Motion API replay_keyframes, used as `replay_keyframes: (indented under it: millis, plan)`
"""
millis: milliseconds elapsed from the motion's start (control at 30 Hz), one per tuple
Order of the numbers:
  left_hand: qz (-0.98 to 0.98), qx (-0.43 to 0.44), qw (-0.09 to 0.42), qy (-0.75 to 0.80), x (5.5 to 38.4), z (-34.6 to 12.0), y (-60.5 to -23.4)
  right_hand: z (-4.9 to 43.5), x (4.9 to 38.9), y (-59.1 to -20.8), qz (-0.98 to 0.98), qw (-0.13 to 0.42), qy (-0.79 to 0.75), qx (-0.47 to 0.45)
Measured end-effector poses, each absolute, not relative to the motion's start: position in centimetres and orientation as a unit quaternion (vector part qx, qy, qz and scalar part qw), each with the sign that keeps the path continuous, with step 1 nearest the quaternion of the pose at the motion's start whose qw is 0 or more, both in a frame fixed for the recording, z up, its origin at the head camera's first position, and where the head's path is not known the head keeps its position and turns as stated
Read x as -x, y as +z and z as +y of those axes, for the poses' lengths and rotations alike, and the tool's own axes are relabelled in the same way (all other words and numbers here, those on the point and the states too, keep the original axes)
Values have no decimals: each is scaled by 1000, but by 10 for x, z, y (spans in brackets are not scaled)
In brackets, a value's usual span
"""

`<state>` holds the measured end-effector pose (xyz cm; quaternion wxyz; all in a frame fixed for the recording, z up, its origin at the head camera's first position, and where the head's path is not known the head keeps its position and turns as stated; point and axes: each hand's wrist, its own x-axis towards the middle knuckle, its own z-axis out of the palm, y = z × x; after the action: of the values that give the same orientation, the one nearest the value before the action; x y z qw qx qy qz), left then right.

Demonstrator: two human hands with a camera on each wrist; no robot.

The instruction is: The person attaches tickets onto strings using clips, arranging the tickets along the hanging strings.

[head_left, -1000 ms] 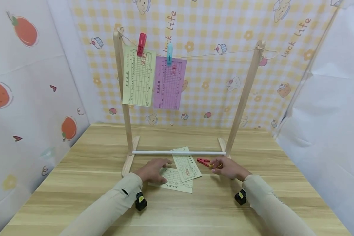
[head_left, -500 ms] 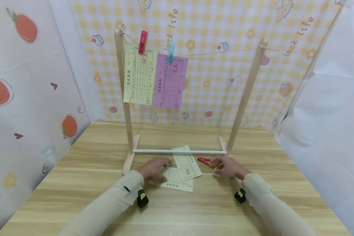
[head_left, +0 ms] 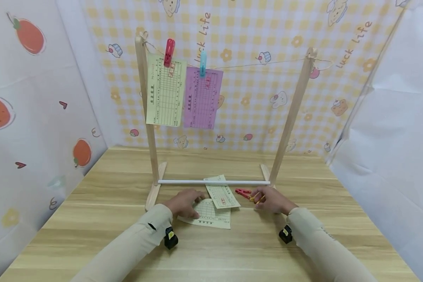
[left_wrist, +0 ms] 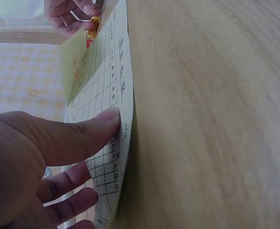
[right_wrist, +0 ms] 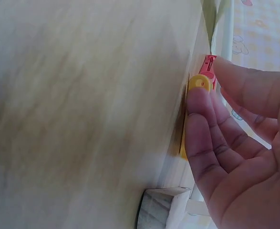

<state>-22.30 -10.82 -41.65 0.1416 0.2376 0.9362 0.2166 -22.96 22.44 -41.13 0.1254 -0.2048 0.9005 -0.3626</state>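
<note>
My left hand (head_left: 185, 203) pinches the left end of a pale receipt slip (head_left: 211, 218), thumb on its printed face and fingers at its far edge. In the left wrist view that slip (left_wrist: 112, 81) bows up from the table. A second pale green receipt slip (head_left: 219, 192) lies across it, reaching under the white crossbar, its near end raised. My right hand (head_left: 272, 199) pinches a yellow clothespin (right_wrist: 183, 147) low over the table, its fingers covering much of it. Just beyond its fingertips lies a red clothespin (head_left: 242, 191).
A wooden stand with a left post (head_left: 150, 145), a right post (head_left: 291, 117) and a white crossbar (head_left: 183, 182) holds up a string (head_left: 261, 64). A red clothespin (head_left: 169, 53) and a blue clothespin (head_left: 202, 64) hang a green receipt (head_left: 165, 94) and a purple receipt (head_left: 202, 102) there.
The lower slip has bowed upward in my left hand, and the near end of the slip on top has risen with it. My right hand has hardly moved.
</note>
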Motion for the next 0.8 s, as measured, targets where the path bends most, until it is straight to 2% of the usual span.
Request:
replay_keyframes:
  millis: [800]
  plan:
    - [943,-240,132,190,225,-106,-411,224,230,-410,906,104,-359,197]
